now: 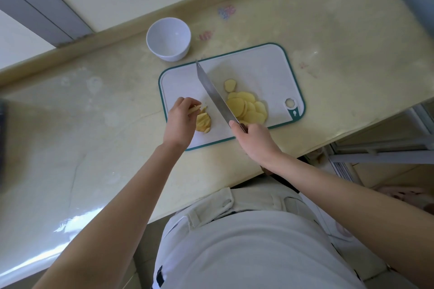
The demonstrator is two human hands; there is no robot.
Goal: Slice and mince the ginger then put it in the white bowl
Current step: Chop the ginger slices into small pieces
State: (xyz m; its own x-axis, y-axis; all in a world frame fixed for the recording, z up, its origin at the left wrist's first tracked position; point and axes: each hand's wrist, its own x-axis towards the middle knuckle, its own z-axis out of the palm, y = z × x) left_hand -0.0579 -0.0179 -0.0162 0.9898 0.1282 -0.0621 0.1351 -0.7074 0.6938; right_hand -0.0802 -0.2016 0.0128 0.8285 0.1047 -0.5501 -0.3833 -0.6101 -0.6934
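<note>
On the counter, at about 11 o'clock from the cutting board (258,58), sits the white bowl (168,38). It has nothing in it yet.

The left hand (180,122) is over the board's 8 o'clock corner. Its fingers (187,103) are curled in and pinch a few thin ginger slices (195,109), lifted a little. Just below them a small stack (203,123) of slices lies on the board.

The knife (212,94) slants across the middle, with its tip toward 11 o'clock. I cannot tell if its edge touches the board. A big pile (246,108) of round slices lies near 4 o'clock, and one end piece (229,85) lies just past it at 12 o'clock.

The right hand (254,141) grips the knife handle, with its fingers wrapped tight around it.

The slicing looks done. The step now seems to be stacking slices so they can be minced. Next, the slices need to lie flat in a neat stack. The fingertips should tuck back before the knife comes down in thin cuts.
</note>
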